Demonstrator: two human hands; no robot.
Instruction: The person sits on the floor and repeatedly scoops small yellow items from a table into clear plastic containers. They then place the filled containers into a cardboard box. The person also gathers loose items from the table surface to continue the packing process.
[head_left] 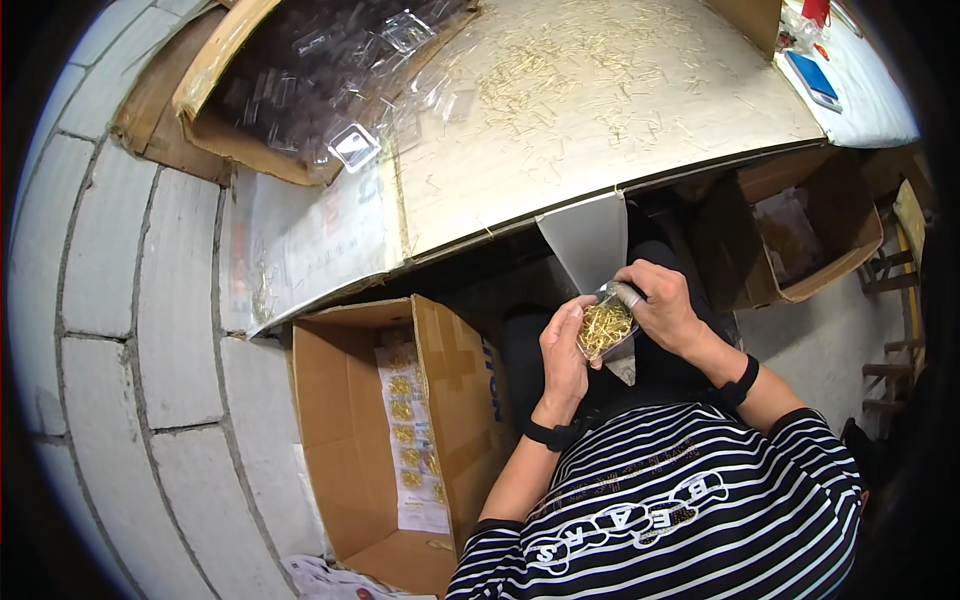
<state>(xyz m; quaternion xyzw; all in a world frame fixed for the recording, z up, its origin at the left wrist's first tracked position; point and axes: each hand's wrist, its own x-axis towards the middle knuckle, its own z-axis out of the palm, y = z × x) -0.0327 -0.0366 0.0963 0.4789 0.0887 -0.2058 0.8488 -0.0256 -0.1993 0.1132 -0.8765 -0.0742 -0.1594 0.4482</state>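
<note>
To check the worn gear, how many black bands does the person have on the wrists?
2: one flat black wristband behind the left hand, another behind the right hand.

The small box [617, 348] appears to be of clear, glossy plastic, and the gold-coloured pieces [604, 326] inside it have the shine of polished metal. The tabletop [450, 190] looks smooth and rather matt, while the cartons [350, 420] are of dull brown cardboard. The striped shirt [700, 470] seems of soft cloth, and the pale blocks [180, 290] show a rough, stone-like surface.
</note>
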